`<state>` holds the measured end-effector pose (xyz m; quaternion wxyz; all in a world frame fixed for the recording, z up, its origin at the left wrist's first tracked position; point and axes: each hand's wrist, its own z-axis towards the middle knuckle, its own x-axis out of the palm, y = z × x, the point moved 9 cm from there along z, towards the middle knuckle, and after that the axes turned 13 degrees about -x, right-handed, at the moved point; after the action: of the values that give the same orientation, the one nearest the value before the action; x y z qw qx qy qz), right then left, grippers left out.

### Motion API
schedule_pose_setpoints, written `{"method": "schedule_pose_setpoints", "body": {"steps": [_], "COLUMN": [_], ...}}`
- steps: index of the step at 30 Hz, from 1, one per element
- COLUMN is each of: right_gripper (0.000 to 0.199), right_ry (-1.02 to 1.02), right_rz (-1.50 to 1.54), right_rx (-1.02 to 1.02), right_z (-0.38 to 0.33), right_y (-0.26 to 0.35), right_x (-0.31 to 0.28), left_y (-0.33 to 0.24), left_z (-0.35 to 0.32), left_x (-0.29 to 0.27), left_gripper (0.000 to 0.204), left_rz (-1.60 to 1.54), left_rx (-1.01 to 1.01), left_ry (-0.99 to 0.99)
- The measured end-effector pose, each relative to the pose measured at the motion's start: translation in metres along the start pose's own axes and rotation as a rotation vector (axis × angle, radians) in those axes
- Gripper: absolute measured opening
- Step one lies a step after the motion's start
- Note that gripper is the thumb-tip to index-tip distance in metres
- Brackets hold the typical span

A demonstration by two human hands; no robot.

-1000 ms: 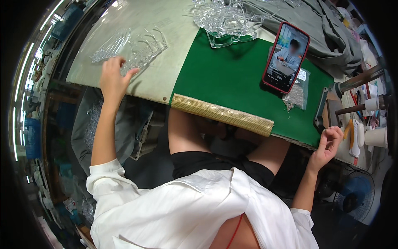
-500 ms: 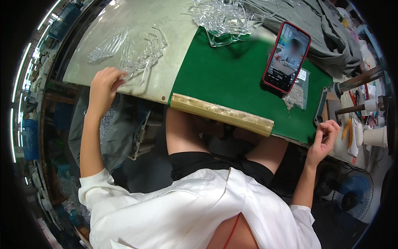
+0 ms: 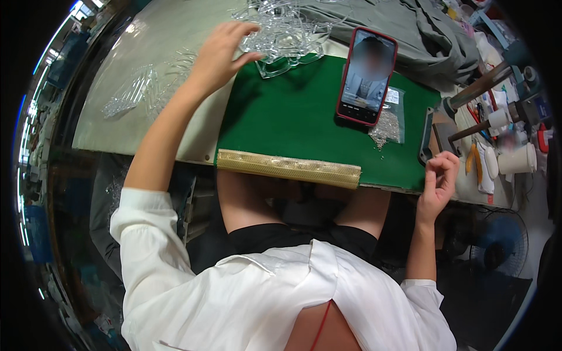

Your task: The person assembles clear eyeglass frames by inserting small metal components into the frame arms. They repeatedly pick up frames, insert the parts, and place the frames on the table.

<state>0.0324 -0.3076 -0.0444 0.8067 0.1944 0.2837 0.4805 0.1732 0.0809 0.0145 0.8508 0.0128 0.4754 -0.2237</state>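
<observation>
Here, the left hand (image 3: 219,55) was spread wide above the heap of clear plastic pieces (image 3: 281,32); pinching one piece gently would work best. The right hand (image 3: 439,181) curled loosely, holding nothing I could see.

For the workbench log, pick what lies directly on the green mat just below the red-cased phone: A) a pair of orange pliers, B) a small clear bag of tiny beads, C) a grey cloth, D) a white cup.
B: the small clear bag of tiny beads lies on the green mat right at the lower edge of the red-cased phone, with a few beads spilled beside it.
</observation>
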Motion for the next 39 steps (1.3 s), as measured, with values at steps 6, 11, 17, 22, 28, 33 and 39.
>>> {"method": "schedule_pose_setpoints", "body": {"steps": [6, 11, 17, 22, 28, 33, 39], "right_gripper": [0.019, 0.042, 0.039, 0.027, 0.013, 0.008, 0.009], "right_ry": [0.301, 0.794, 0.865, 0.762, 0.591, 0.639, 0.597], "right_rz": [-0.113, -0.261, -0.36, -0.237, -0.076, -0.1, -0.134], "right_rx": [-0.016, -0.25, -0.307, -0.187, 0.066, 0.086, 0.061], "right_z": [0.015, 0.001, -0.001, -0.009, -0.004, -0.003, -0.004], "right_y": [0.023, 0.031, 0.017, 0.01, -0.011, -0.014, -0.011], "right_x": [0.034, 0.078, 0.084, 0.053, 0.051, 0.062, 0.066], "left_y": [0.064, -0.002, -0.027, -0.083, -0.119, -0.135, -0.138], "left_z": [0.105, 0.119, 0.036, -0.047, -0.093, -0.099, -0.103], "left_x": [0.041, -0.028, -0.041, -0.019, -0.006, -0.001, 0.009], "left_gripper": [0.026, 0.02, 0.039, 0.048, 0.068, 0.067, 0.064], "left_rz": [-0.202, -0.668, -1.233, -1.931, -1.207, -1.19, -1.142], "left_rx": [-0.18, -0.392, -0.42, -0.425, -0.327, -0.343, -0.293], "left_ry": [0.163, 0.406, 0.626, 0.534, 0.403, 0.326, 0.261]}}
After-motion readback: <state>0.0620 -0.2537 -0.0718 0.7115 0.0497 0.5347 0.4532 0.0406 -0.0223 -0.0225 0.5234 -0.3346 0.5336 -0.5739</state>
